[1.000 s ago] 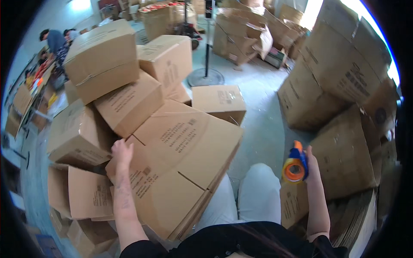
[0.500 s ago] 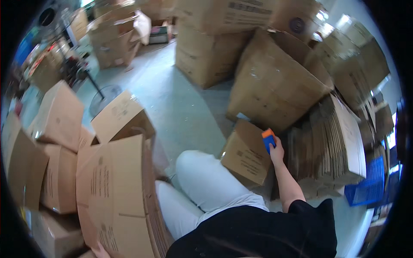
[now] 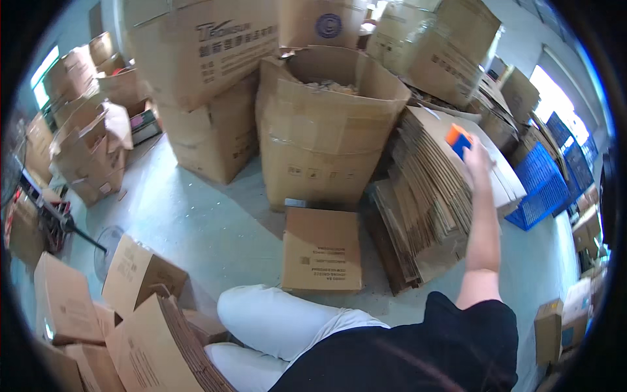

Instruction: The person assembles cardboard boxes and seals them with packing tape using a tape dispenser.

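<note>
My right hand [image 3: 480, 159] is stretched out to the right, its fingers closed round a small blue and orange hand tool [image 3: 460, 140] whose exact kind I cannot make out. In the picture, hand and tool are in front of the pale top sheet of a leaning stack of flattened cartons [image 3: 428, 171]; whether they touch it I cannot tell. A closed cardboard box [image 3: 321, 243] with dark print sits on the floor in front of my knees, left of that stack. My left hand does not show.
A tall open carton [image 3: 326, 140] stands behind the box, next to stacked large cartons [image 3: 209, 72]. Blue plastic crates [image 3: 539, 186] are at the right. More flattened cartons [image 3: 153, 346] and boxes [image 3: 65, 300] crowd my left, near a stand with a round base [image 3: 110, 251].
The view has swung right. My right hand has moved with the tool from beside the floor box to the flattened stack. My left hand, earlier on a carton at lower left, has left the picture.
</note>
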Motion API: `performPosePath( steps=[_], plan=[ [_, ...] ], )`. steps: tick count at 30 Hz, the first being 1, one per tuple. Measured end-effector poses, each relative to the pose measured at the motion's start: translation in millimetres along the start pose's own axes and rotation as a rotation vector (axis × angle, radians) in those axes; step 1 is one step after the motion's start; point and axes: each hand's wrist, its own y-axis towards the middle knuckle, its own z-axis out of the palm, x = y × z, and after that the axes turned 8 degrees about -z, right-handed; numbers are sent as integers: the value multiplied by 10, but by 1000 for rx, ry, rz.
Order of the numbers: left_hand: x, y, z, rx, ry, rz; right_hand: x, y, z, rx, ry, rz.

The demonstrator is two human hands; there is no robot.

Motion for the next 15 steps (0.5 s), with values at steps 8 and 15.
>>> performPosePath(
  steps=[8,15],
  plan=[
    [-354,-2931,-939,-516,-624,-247,-520,96,255,-240,-241,-47],
    [-939,-2995,-349,-699,-625,-175,2085,-1281,-208,-234,722,-1097]
  ],
)
